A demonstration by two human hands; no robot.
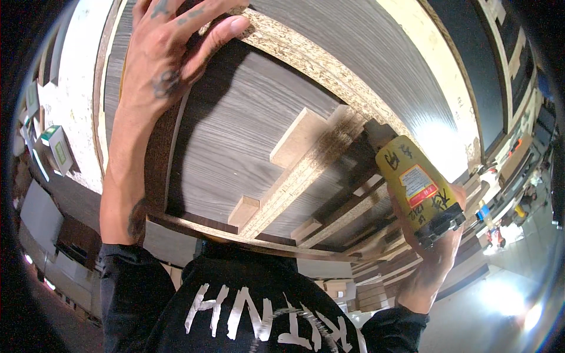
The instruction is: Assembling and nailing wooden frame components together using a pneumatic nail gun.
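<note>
My left hand [162, 50] is at the upper left, its thumb on the near side of a chipboard strip [294, 50] and its fingers over the far side, gripping it. Some fingertips are cut off by the top edge. My right hand [438, 244] is closed round a yellow nail gun [412, 176] with a black end cap; the tool partly hides it. The gun's nose meets the strip where a chipboard crosspiece [294, 188] joins it. Small wood blocks [297, 138] sit against the crosspiece, on a dark grey wood-grain panel [229, 135].
A pale frame edge [435, 65] curves along the right of the panel. A green and white box [57, 147] stands at the left. Stacked timber pieces [376, 288] lie below at the right, and a bright lamp [500, 297] glares at the lower right.
</note>
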